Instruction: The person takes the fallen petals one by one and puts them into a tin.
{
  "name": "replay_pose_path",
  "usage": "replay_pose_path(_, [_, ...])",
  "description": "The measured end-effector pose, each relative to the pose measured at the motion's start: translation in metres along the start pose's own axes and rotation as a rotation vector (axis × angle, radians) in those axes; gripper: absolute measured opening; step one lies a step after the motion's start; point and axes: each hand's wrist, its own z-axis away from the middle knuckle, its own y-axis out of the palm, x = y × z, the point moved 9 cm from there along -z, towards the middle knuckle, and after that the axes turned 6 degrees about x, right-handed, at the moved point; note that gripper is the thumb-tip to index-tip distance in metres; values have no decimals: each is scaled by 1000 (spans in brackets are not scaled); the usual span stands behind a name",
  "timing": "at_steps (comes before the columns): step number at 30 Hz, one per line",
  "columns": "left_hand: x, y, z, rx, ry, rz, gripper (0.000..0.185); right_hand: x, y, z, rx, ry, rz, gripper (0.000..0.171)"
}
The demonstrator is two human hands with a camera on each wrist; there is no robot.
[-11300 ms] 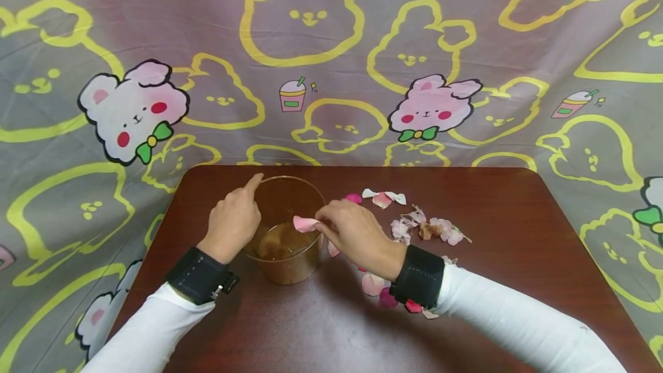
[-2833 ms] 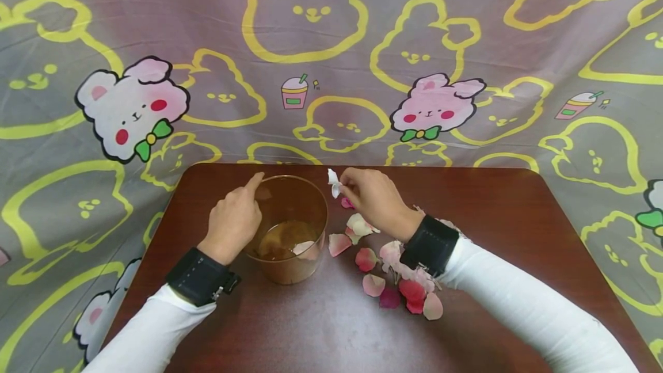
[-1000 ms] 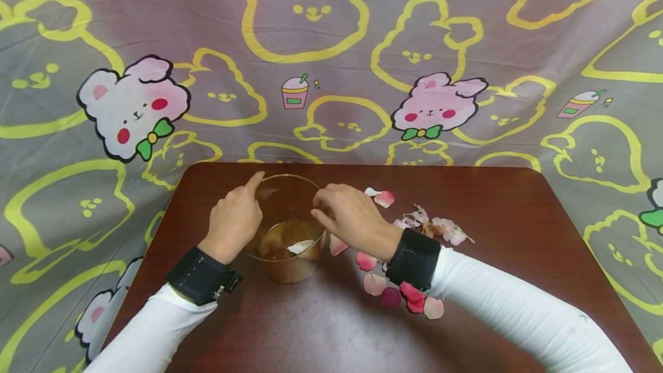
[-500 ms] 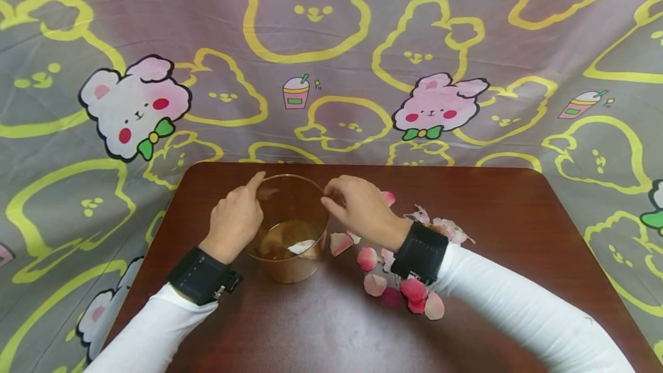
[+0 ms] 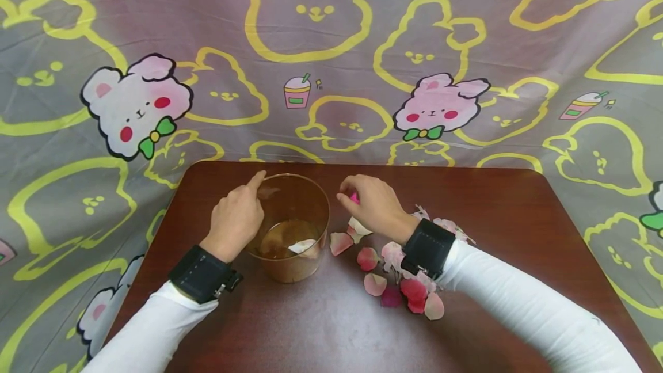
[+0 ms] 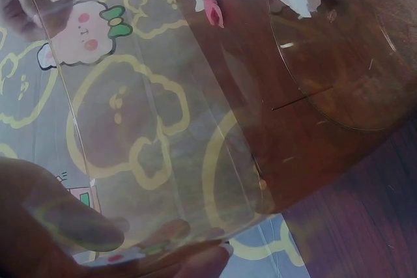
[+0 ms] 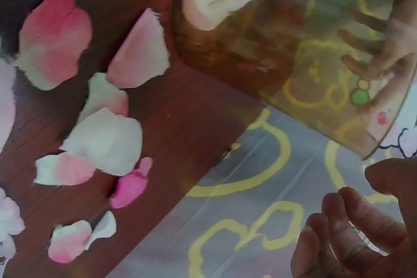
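Observation:
A clear amber-tinted tub (image 5: 290,272) stands on the table, left of centre. My left hand (image 5: 234,220) grips its rim at the left, thumb and fingers either side of the wall in the left wrist view. A few pale petals (image 5: 303,246) lie at the bottom of the tub. My right hand (image 5: 375,203) hovers to the right of the tub, fingers loosely bent and holding nothing, as the right wrist view shows. Below it lie a magenta petal (image 7: 132,183) and a white petal (image 7: 107,141) overlapping pinkish ones.
More loose petals spread to the right of the tub, among them a red petal (image 5: 414,292), a purple petal (image 5: 391,297) and a pale pink petal (image 5: 434,306). Pale blossoms (image 5: 448,226) are partly hidden behind the right wrist. A patterned cloth (image 5: 342,79) hangs behind the table (image 5: 492,200).
Earlier the right hand held a pink petal over the tub, then a white one beside it. It came to the rim and has drawn back rightward without a petal. The left hand has stayed put.

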Motion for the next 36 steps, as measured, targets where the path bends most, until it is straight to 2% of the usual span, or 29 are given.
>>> replay_pose_path(12, [2, 3, 0, 12, -5, 6, 55, -23, 29, 10, 110, 11, 85, 23])
replay_pose_path(24, [1, 1, 0, -6, 5, 0, 54, -43, 60, 17, 230, 88, 126, 24])
replay_pose_path(36, [0, -2, 0, -15, 6, -7, 54, -54, 78, 25, 349, 123, 144, 22])
